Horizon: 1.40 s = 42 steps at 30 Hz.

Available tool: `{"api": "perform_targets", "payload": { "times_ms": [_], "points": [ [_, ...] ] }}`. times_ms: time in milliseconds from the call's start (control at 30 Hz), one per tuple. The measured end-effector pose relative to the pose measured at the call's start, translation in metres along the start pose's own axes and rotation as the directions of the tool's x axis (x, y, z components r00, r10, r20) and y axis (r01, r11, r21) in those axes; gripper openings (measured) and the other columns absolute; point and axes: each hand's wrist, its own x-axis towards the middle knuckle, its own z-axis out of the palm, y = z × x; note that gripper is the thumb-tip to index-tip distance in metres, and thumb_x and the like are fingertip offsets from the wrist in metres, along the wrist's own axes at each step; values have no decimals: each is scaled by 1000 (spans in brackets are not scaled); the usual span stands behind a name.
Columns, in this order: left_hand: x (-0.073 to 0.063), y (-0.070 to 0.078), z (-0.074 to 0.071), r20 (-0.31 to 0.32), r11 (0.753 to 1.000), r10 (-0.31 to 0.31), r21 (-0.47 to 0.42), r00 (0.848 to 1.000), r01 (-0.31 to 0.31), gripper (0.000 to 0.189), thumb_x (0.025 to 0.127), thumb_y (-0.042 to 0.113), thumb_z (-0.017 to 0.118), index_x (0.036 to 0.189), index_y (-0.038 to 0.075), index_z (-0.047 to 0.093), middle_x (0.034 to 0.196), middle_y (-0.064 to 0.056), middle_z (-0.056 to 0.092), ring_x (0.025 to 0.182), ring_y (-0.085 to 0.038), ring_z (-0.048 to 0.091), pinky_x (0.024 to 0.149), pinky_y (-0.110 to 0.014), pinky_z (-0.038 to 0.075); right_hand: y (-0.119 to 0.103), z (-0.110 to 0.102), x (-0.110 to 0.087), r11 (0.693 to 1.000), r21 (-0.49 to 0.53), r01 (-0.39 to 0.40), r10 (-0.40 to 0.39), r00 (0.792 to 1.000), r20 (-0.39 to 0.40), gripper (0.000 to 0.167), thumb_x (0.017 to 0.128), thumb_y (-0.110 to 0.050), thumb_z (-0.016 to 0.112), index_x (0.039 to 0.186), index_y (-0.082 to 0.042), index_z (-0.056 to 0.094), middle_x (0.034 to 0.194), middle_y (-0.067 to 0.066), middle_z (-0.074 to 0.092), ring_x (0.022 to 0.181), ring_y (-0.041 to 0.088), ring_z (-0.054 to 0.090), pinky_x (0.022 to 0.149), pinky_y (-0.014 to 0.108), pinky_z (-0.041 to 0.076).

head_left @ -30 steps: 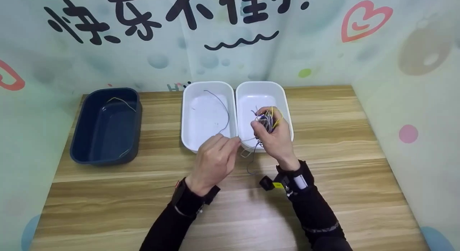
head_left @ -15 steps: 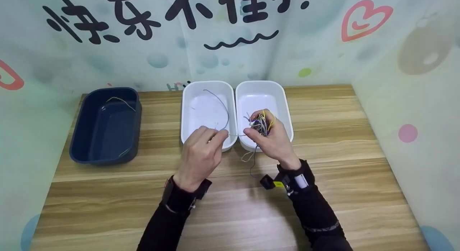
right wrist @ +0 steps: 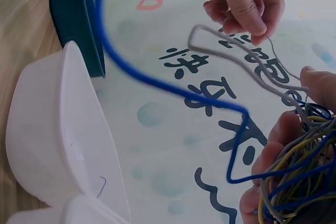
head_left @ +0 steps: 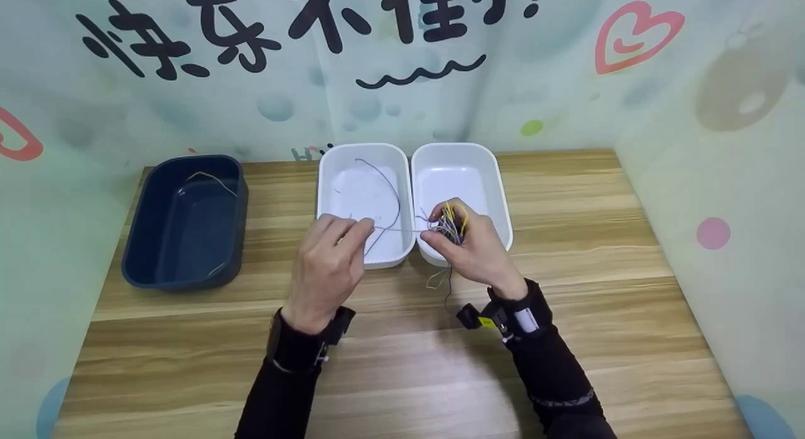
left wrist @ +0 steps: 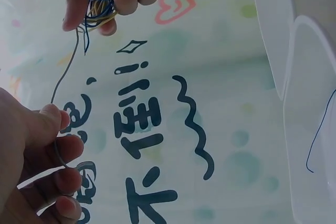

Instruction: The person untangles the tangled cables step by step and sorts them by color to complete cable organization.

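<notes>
My right hand (head_left: 481, 253) grips a tangled bundle of wires (head_left: 449, 228), blue, yellow and grey, over the front of the right white tub (head_left: 462, 181). Between thumb and forefinger, my left hand (head_left: 324, 263) pinches a thin grey wire (left wrist: 65, 72) that runs across to the bundle. In the right wrist view a loose blue wire (right wrist: 157, 83) bows out of the bundle, and a bent grey loop (right wrist: 226, 56) sticks out beside it. Loose ends also dangle below the right hand. One long wire (head_left: 397, 194) lies curved inside the left white tub (head_left: 333, 175).
The two white tubs stand side by side at the back of the wooden table (head_left: 409, 376). Farther left is a dark blue tub (head_left: 242, 231) with a yellowish wire (head_left: 210, 177) in it. A printed backdrop (head_left: 553, 99) rises behind the table.
My left hand has moved left, away from my right hand, and the grey wire between them now spans a longer stretch. My right hand has shifted slightly left and toward me with the bundle.
</notes>
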Motion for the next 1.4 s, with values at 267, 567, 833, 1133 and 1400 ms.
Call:
{"api": "perform_targets", "payload": {
  "times_ms": [267, 567, 833, 1133, 1400],
  "points": [
    [0, -11, -10, -26, 998, -70, 0, 997, 70, 9, 90, 3, 63, 93, 2, 71, 76, -11, 65, 70, -26, 55, 62, -34, 44, 2, -1, -1, 978, -193, 78, -81, 997, -5, 17, 90, -17, 68, 96, -3, 59, 74, 4, 61, 62, 12, 53, 58, 26, 43],
    [-2, -25, -14, -40, 987, -159, 4, 987, 159, 10, 90, 3, 63, 96, 2, 72, 79, -13, 67, 70, -28, 53, 61, -36, 42, -2, -2, -4, 957, -257, 135, -116, 990, 86, 17, 91, -18, 66, 99, -5, 59, 68, 1, 59, 58, 12, 53, 54, 26, 44],
    [-5, -35, -15, -32, 981, -192, 17, 981, 192, 10, 90, 3, 64, 95, 0, 72, 81, -15, 66, 74, -29, 57, 62, -37, 48, -3, -2, -5, 942, -282, 181, -141, 977, 158, 16, 90, -21, 66, 97, -9, 59, 71, 1, 63, 61, 13, 60, 55, 28, 49],
    [-5, -43, -17, -26, 977, -213, 19, 977, 213, 10, 90, 2, 64, 94, 0, 72, 79, -15, 65, 73, -29, 56, 62, -37, 46, -4, -3, -5, 922, -320, 219, -158, 965, 208, 18, 91, -22, 65, 99, -8, 58, 69, 0, 60, 59, 13, 57, 53, 28, 46],
    [-5, -49, -21, -57, 975, -216, 35, 975, 218, 9, 91, 3, 63, 91, 0, 71, 75, -15, 63, 69, -30, 53, 59, -38, 44, -4, -5, -5, 910, -340, 236, -179, 965, 192, 16, 90, -21, 67, 96, -9, 58, 67, -2, 59, 57, 11, 56, 53, 27, 47]
  ]
}}
